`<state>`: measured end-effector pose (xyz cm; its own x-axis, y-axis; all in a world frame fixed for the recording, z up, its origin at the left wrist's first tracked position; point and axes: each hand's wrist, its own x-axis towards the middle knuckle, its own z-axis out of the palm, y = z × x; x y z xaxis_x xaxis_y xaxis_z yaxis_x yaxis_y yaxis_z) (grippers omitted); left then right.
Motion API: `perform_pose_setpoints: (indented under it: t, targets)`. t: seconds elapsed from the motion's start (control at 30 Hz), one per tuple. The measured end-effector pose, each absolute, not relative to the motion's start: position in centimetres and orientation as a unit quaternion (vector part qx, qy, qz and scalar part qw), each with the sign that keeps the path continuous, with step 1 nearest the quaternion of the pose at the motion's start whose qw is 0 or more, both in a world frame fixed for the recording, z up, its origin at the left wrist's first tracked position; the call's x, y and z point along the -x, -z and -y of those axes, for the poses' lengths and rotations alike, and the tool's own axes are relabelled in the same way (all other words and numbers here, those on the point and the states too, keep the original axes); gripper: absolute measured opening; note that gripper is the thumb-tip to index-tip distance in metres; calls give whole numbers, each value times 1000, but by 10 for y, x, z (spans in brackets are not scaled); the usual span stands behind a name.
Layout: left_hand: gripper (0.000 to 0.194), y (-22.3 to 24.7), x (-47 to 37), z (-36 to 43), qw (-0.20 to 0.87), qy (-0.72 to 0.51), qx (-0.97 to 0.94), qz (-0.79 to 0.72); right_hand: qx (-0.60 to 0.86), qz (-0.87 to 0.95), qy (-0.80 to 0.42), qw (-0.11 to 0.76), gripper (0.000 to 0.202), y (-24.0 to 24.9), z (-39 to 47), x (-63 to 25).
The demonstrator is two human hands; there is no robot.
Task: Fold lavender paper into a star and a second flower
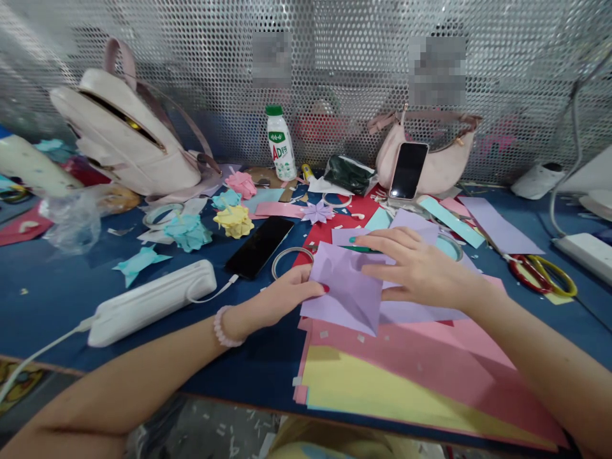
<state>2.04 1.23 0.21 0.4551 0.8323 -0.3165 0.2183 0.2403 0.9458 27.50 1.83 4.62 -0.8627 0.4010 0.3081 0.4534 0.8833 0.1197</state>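
Observation:
A square of purple paper [345, 288] is tilted up a little above the stack of coloured sheets [396, 376]. My left hand [287, 290] pinches its left edge, with the thumb on top and the fingers underneath. Across its right side reaches my right hand [415, 264], fingers stretched out and apart; its lower fingertips are at the paper's right edge, and whether they touch is unclear. Beneath the right fingers lies a green pen-like stick [366, 249], partly hidden. More purple paper [415, 223] lies under and behind this hand. Rolls of tape [289, 258] sit beside both hands.
A charging phone [261, 247] and a white power bank [153, 303] lie left. Folded paper stars [188, 231] are behind them. At the back stand a backpack [138, 140], a bottle [281, 143] and a handbag [449, 153] with a phone [409, 171]. Scissors [542, 274] lie right.

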Motion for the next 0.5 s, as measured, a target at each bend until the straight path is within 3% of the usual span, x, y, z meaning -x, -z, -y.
perform_pose_setpoints:
  t: [0.13,0.27,0.5]
  targets:
    - [28,-5,-20,-12,623,-194,-613,-446,210,961,27,175,14,-45,-19,-274]
    - [28,-4,-20,-9,538,-158,-717,-415,240,943,-107,206,14,-42,-19,-269]
    - [25,-5,-21,-2,520,-157,-758,-360,353,869,-282,202,18,-38,-12,-252]
